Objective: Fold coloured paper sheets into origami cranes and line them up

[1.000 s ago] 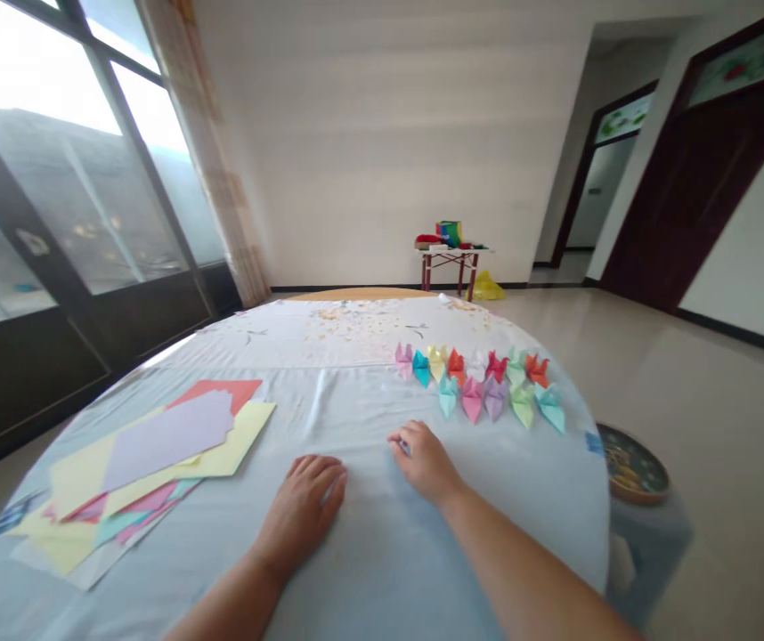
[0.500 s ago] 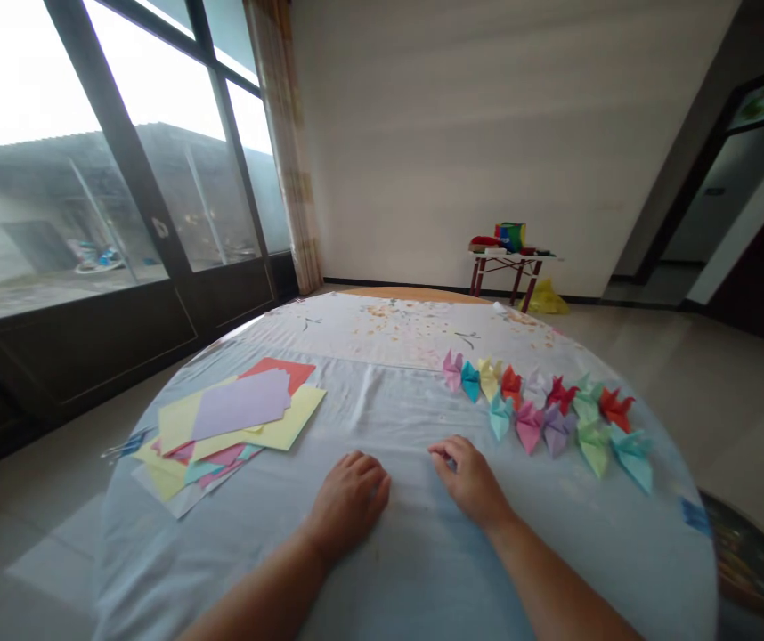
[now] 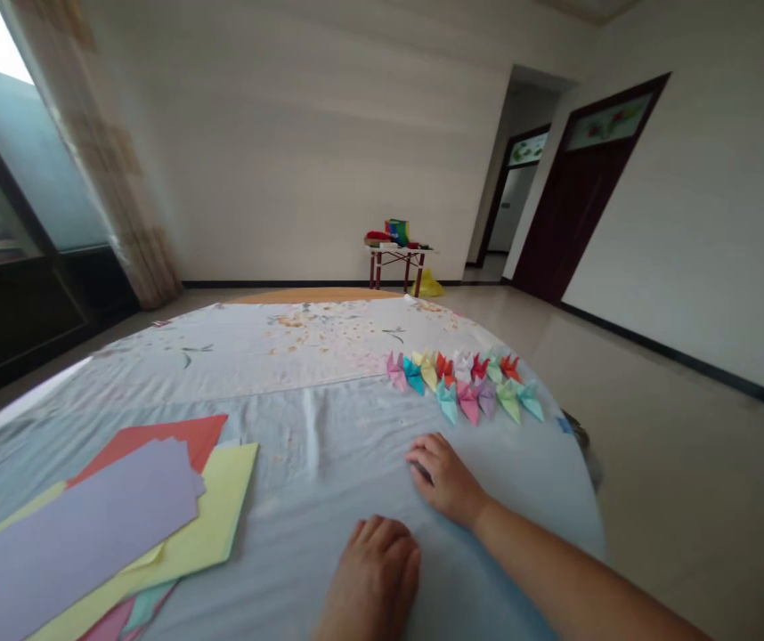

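My left hand (image 3: pixel 375 579) rests palm down on the light blue cloth, its fingers curled and pressed together, with nothing seen in them. Farther forward and to the right, my right hand (image 3: pixel 445 476) lies on the cloth too. Its fingers are loosely curled in, and no object shows between thumb and fingers. Beyond that hand stand several folded paper cranes (image 3: pixel 467 402) in two rows, in pink, blue, yellow, red, green and purple. Left of my left hand is a loose pile of coloured paper, with a purple sheet (image 3: pixel 88 534) on top of yellow sheets (image 3: pixel 222 507) and a red sheet (image 3: pixel 205 436).
The round table carries a flowered white cloth (image 3: pixel 329 343) at its far side. Against the back wall stands a small side table (image 3: pixel 399 254) with items on it, and a yellow bag (image 3: pixel 428 285) beside it. A dark door (image 3: pixel 575 205) is at the right.
The view has turned right and dipped, so the paper pile appears larger and lower left, and the cranes farther left. Both hands stay curled on the cloth.
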`<state>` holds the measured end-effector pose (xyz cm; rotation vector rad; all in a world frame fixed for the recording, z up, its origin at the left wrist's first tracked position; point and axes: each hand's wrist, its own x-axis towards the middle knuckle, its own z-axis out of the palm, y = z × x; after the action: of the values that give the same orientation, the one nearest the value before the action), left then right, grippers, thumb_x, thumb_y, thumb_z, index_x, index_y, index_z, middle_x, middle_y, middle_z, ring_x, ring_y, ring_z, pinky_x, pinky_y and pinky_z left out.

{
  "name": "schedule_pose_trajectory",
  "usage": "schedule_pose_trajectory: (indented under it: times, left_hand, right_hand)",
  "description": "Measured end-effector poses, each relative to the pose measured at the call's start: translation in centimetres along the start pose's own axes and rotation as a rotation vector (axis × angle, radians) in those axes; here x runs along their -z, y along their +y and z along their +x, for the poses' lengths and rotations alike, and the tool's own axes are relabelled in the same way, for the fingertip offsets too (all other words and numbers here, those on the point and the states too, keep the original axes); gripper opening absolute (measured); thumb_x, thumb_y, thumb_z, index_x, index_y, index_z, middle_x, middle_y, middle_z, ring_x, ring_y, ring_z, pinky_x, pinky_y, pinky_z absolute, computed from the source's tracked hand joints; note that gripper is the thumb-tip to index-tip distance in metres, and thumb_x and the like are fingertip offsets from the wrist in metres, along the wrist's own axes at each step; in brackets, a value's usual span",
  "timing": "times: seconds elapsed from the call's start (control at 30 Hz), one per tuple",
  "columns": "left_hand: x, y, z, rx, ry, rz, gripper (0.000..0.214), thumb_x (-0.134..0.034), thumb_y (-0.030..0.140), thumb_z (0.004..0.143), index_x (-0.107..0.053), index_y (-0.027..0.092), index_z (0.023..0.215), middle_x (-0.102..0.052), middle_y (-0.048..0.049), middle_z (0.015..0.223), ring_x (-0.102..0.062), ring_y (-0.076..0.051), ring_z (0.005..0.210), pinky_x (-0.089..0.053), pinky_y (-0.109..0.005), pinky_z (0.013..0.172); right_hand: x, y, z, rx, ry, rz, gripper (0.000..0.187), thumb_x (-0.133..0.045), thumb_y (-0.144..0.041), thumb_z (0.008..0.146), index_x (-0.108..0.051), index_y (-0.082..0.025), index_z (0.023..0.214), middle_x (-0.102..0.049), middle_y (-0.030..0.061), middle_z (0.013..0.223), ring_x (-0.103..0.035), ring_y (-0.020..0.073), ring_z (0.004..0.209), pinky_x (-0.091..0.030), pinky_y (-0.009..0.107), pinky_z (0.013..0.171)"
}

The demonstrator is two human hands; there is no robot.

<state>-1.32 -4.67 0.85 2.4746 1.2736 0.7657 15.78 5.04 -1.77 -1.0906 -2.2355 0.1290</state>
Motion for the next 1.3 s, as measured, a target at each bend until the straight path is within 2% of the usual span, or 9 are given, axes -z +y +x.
schedule_pose_trajectory:
  times: [0.2,0.33,0.47,0.73,0.9,1.0,1.07,1.2,1.3]
  left_hand:
    - [-3.0,-1.6,-0.6,-0.134,0.109,-0.091,0.023,-0.039,0.02,0.082,-0.056,0.021,0.068,-0.063,-0.0033,0.068,-0.054,-0.016,0.064,-0.04,-0.033,0.061]
    - [-3.5,-1.5,-1.2,-0.102,0.03,-0.049,0.018,-0.046,0.025,0.08,-0.056,0.021,0.065,-0.062,-0.0022,0.066,-0.053,-0.016,0.067,-0.038,-0.033,0.064]
    - [-2.5,-0.9,-1.3,-0.068,-0.032,-0.023,0.021,-0.046,0.031,0.081,-0.057,0.02,0.067,-0.063,-0.0032,0.069,-0.053,-0.016,0.071,-0.037,-0.033,0.066]
    - [0.3,0.5,-1.3,-0.077,-0.059,0.002,0.026,-0.039,0.029,0.086,-0.06,0.018,0.073,-0.063,-0.0043,0.073,-0.054,-0.015,0.072,-0.038,-0.03,0.069]
    - [1.8,0.9,-1.6,0.018,0.033,-0.007,0.021,-0.042,0.025,0.085,-0.06,0.021,0.095,-0.065,-0.0036,0.091,-0.057,-0.015,0.082,-0.042,-0.029,0.077]
    - [3.9,-0.3,-2.6,0.185,0.194,0.102,0.024,-0.042,0.024,0.085,-0.059,0.022,0.1,-0.063,-0.0051,0.098,-0.055,-0.017,0.091,-0.042,-0.033,0.082]
    - [5.6,-1.8,-3.9,0.293,0.246,0.237,0.025,-0.042,0.025,0.084,-0.058,0.022,0.103,-0.062,-0.0063,0.103,-0.054,-0.019,0.096,-0.041,-0.036,0.086]
    - [8.2,-6.0,-7.4,0.472,0.177,0.55,0.034,-0.041,0.03,0.082,-0.055,0.018,0.111,-0.059,-0.0105,0.112,-0.052,-0.027,0.103,-0.039,-0.044,0.088]
    - [8.8,-9.2,-9.8,0.589,0.106,0.699,0.043,-0.038,0.034,0.08,-0.05,0.017,0.118,-0.054,-0.0125,0.12,-0.048,-0.03,0.109,-0.036,-0.045,0.089]
  right_hand:
    - [0.2,-1.1,0.1,-0.018,-0.062,-0.105,0.023,-0.048,-0.01,0.076,-0.058,-0.02,0.094,-0.055,0.0073,0.095,-0.049,0.0204,0.091,-0.042,0.038,0.083]
    - [0.2,-1.2,-0.2,-0.018,-0.091,-0.14,0.025,-0.045,-0.012,0.077,-0.057,-0.021,0.097,-0.056,0.009,0.099,-0.05,0.0224,0.095,-0.043,0.041,0.084]
    - [0.0,-0.5,-0.3,0.015,-0.092,-0.162,0.026,-0.045,-0.015,0.077,-0.057,-0.022,0.099,-0.056,0.0094,0.099,-0.051,0.0234,0.096,-0.043,0.041,0.085]
    - [0.0,0.0,-0.6,0.06,-0.052,-0.196,0.023,-0.045,-0.015,0.077,-0.059,-0.02,0.095,-0.058,0.0093,0.095,-0.052,0.0228,0.092,-0.043,0.039,0.084]
    - [0.1,0.3,-0.6,0.089,-0.043,-0.166,0.021,-0.046,-0.016,0.077,-0.06,-0.018,0.092,-0.058,0.0095,0.092,-0.051,0.0225,0.09,-0.042,0.037,0.081]
    - [0.1,0.4,-0.6,0.084,-0.024,-0.138,0.019,-0.047,-0.015,0.076,-0.06,-0.018,0.09,-0.058,0.0085,0.089,-0.05,0.0218,0.089,-0.041,0.035,0.08]
    - [0.2,0.3,-0.5,0.06,-0.016,-0.119,0.019,-0.047,-0.014,0.076,-0.06,-0.017,0.089,-0.057,0.0081,0.089,-0.049,0.0214,0.089,-0.04,0.034,0.08]
    - [0.2,0.1,-0.3,-0.004,-0.007,-0.083,0.017,-0.049,-0.011,0.075,-0.06,-0.017,0.086,-0.056,0.0071,0.086,-0.047,0.0207,0.087,-0.038,0.033,0.08]
    - [0.1,0.3,0.0,-0.024,-0.022,-0.071,0.016,-0.05,-0.011,0.075,-0.059,-0.017,0.086,-0.055,0.0064,0.086,-0.046,0.0201,0.088,-0.037,0.032,0.08]
